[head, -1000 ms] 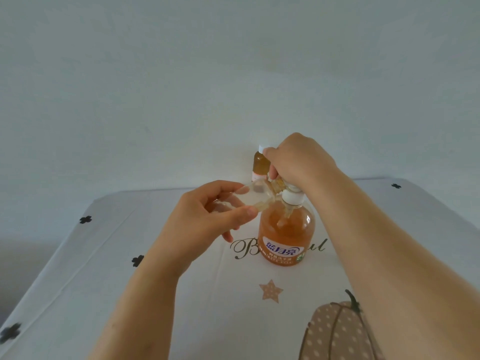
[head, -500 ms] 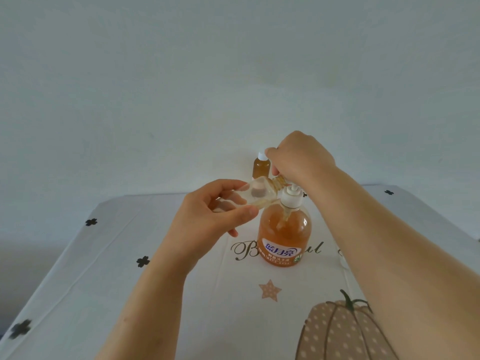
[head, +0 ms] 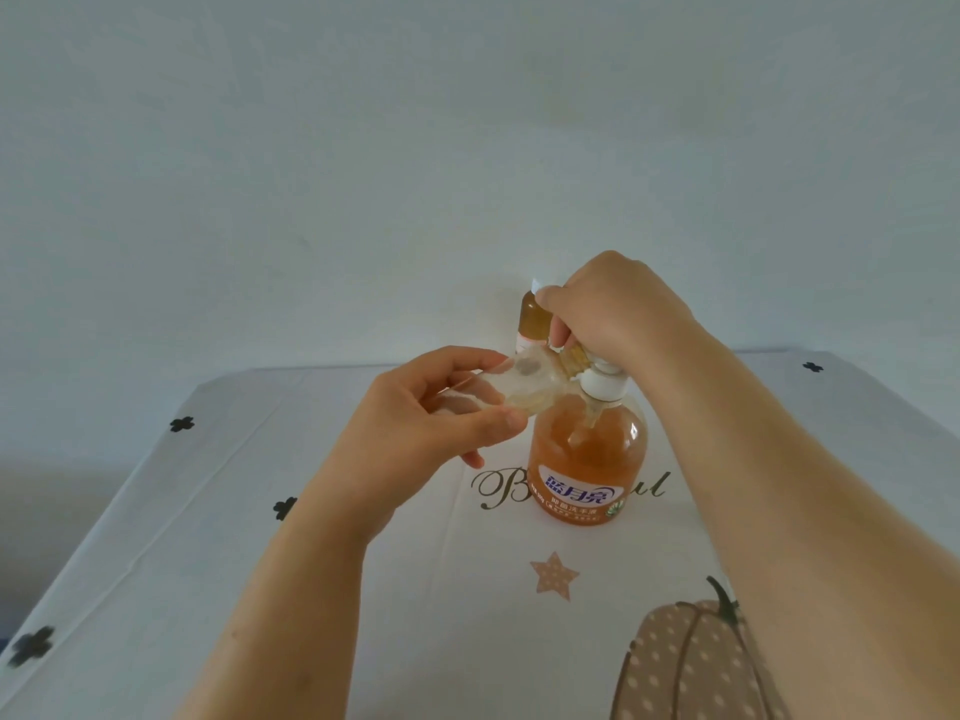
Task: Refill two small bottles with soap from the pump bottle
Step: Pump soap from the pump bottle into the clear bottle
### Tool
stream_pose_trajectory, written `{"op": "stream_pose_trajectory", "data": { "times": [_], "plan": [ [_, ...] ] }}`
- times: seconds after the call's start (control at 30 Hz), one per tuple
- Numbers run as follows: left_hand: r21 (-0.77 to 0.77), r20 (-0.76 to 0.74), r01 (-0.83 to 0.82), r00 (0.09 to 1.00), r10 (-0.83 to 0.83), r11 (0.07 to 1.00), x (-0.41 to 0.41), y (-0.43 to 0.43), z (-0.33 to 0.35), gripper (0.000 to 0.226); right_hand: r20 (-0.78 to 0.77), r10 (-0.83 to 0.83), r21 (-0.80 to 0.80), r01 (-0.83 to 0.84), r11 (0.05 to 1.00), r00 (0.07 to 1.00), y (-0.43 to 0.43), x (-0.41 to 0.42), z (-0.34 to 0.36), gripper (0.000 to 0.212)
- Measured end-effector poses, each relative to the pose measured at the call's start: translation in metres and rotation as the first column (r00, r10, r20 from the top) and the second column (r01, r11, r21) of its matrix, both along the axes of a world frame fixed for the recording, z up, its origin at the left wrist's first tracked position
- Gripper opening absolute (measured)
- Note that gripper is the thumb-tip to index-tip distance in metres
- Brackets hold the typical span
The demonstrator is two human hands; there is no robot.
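A round pump bottle (head: 587,459) of orange soap with a white collar stands on the table's middle. My right hand (head: 618,309) lies curled over its pump head, which is hidden beneath the fingers. My left hand (head: 431,413) pinches a small clear bottle (head: 530,384), tilted on its side with its mouth at the pump's nozzle; little soap shows inside it. A second small bottle (head: 534,319), amber-filled with a white cap, stands upright behind, partly hidden by my right hand.
The table wears a white cloth (head: 260,537) printed with black crosses, a star (head: 555,575), script lettering and a dotted pumpkin (head: 685,662). A plain pale wall rises right behind the table's far edge.
My right hand has pressed down a little on the pump head. The left hand keeps the small clear bottle at the nozzle. The view has shifted slightly.
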State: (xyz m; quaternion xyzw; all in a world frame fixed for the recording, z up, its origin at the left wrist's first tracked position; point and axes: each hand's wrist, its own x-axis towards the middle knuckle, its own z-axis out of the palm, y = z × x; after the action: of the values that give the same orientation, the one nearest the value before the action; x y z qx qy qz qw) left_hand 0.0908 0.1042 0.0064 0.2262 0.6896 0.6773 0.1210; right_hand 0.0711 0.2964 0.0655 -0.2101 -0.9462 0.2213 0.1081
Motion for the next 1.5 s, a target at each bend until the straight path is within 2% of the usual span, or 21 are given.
{"op": "stream_pose_trajectory", "data": {
  "times": [0.13,0.4,0.6,1.1,1.5],
  "plan": [
    [-0.002,-0.004,0.003,1.0,-0.003,1.0,0.001,0.0,0.001,0.04,-0.007,0.011,-0.04,-0.011,0.999,1.0,0.0,0.002,0.001,0.036],
    [0.042,-0.019,-0.032,0.999,0.033,0.999,0.007,0.002,0.006,0.039,-0.029,-0.013,-0.01,0.012,1.0,1.0,-0.003,0.008,0.009,0.034],
    [0.069,-0.043,-0.071,0.996,0.074,0.995,0.013,0.004,0.01,0.04,-0.01,-0.004,0.07,0.005,0.998,1.0,-0.005,0.01,0.022,0.031],
    [0.014,-0.003,-0.029,1.0,0.029,0.999,0.003,0.001,0.004,0.035,-0.002,0.028,-0.054,-0.028,0.998,1.0,-0.001,0.0,0.002,0.038],
    [0.011,-0.007,-0.03,1.0,0.03,1.0,0.007,0.002,0.007,0.037,-0.032,0.022,-0.036,-0.023,0.999,0.999,-0.001,0.003,0.005,0.033]
  ]
}}
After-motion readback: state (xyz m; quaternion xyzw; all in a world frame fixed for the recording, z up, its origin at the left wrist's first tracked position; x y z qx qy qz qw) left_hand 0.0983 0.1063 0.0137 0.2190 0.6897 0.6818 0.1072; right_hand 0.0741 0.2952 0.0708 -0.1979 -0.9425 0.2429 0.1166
